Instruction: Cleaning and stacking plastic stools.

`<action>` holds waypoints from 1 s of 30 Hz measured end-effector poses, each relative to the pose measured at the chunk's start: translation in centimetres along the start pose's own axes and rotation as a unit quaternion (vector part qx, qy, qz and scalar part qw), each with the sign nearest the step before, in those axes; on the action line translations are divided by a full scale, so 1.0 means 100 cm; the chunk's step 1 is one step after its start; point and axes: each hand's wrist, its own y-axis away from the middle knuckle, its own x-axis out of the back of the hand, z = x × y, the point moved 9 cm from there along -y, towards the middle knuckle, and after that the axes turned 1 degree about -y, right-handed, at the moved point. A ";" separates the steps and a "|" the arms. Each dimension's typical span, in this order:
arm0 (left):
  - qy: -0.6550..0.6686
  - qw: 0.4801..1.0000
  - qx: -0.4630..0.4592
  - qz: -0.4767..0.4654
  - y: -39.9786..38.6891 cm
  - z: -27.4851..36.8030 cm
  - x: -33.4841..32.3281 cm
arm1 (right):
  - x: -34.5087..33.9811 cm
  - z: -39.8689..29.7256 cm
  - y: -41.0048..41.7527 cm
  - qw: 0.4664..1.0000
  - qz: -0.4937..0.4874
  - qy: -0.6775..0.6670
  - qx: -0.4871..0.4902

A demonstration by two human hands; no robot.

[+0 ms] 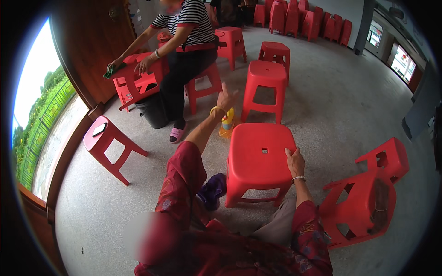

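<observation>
A red plastic stool (259, 165) stands upright in front of me. My right hand (296, 161) rests on the right edge of its seat, thumb on top and fingers at the side. My left hand (226, 98) is raised beyond the stool with fingers apart and nothing in it. Below that hand, a yellow plastic bottle (227, 119) stands on the floor with orange material around its base. A purple cloth (212, 191) lies on the floor to the left of the stool.
A co-worker (193, 31) sits ahead-left, wiping a tilted red stool (145, 74) with a green cloth (113, 70) above a black bucket (153, 110). A stool bearing a phone (99, 129) is left; other stools (266, 82) stand ahead and right (359, 207). Stacked stools (291, 17) line the back wall.
</observation>
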 end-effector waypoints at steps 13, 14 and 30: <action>-0.070 0.989 0.013 -0.128 0.142 0.001 -0.055 | 0.002 0.012 -0.003 1.000 0.026 -0.002 0.006; -0.087 0.988 0.061 -0.114 0.154 0.001 -0.054 | 0.002 0.014 -0.001 1.000 0.026 -0.002 0.007; -0.009 0.990 0.113 -0.087 0.194 -0.017 -0.063 | -0.003 0.014 -0.006 0.999 0.017 -0.030 0.008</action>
